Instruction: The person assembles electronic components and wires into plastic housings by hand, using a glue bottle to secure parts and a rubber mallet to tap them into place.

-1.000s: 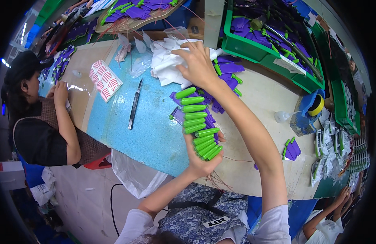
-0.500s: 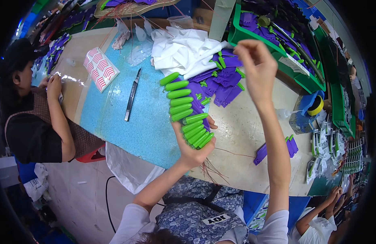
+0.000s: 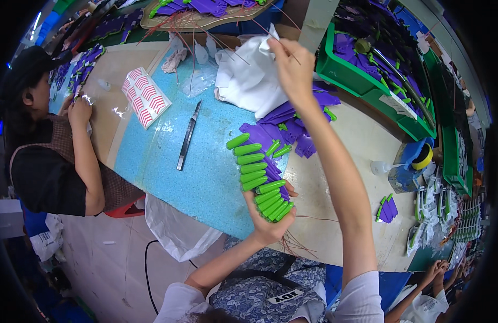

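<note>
A red-striped white packet (image 3: 146, 97) lies far left of both hands. The left hand (image 3: 267, 218) is clamped on a fanned stack of green-tipped purple pieces (image 3: 259, 175). The right hand (image 3: 293, 67), raised beyond it, pinches a thin red wire (image 3: 284, 48) over white cloth (image 3: 248, 81). To its right, a green crate (image 3: 367, 81) holds purple pieces.
</note>
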### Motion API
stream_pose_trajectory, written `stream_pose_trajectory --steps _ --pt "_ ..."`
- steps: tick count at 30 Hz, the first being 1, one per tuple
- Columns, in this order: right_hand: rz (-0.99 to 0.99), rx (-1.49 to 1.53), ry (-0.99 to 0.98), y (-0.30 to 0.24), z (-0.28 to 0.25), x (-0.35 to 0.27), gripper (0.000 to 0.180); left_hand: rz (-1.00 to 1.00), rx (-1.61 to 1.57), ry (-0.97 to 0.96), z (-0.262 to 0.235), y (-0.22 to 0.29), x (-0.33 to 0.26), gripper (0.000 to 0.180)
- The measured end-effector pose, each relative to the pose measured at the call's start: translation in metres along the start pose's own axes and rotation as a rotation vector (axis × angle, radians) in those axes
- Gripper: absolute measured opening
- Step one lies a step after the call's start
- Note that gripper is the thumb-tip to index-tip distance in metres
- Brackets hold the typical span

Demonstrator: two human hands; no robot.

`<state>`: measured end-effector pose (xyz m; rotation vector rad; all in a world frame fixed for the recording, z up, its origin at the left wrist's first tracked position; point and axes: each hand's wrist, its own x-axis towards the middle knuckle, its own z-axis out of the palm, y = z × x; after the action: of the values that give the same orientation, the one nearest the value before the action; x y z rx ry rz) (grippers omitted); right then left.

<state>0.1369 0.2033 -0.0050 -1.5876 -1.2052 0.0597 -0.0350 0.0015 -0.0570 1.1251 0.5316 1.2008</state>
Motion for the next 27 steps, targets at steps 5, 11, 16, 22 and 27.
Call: stream_pose_trajectory --steps 5,11,16,22,27 --pt "0.039 0.173 -0.09 -0.019 -0.045 0.015 0.021 -0.045 0.023 -0.011 -0.009 0.0 0.008 0.079" --pt "0.375 0.633 -0.061 -0.022 -0.086 0.001 0.018 -0.052 -0.062 0.009 -0.004 0.0 0.022 0.072" --pt "0.109 0.13 0.022 -0.066 -0.141 -0.067 0.018 -0.037 0.005 -0.023 -0.009 0.0 0.033 0.072" --pt "-0.102 0.296 -0.371 -0.096 -0.153 -0.146 0.028 -0.399 -0.321 0.003 -0.004 -0.007 0.042 0.081" --pt "-0.252 -0.008 -0.425 -0.054 -0.166 -0.146 0.029 0.052 0.179 -0.244 -0.003 0.004 0.046 0.088"
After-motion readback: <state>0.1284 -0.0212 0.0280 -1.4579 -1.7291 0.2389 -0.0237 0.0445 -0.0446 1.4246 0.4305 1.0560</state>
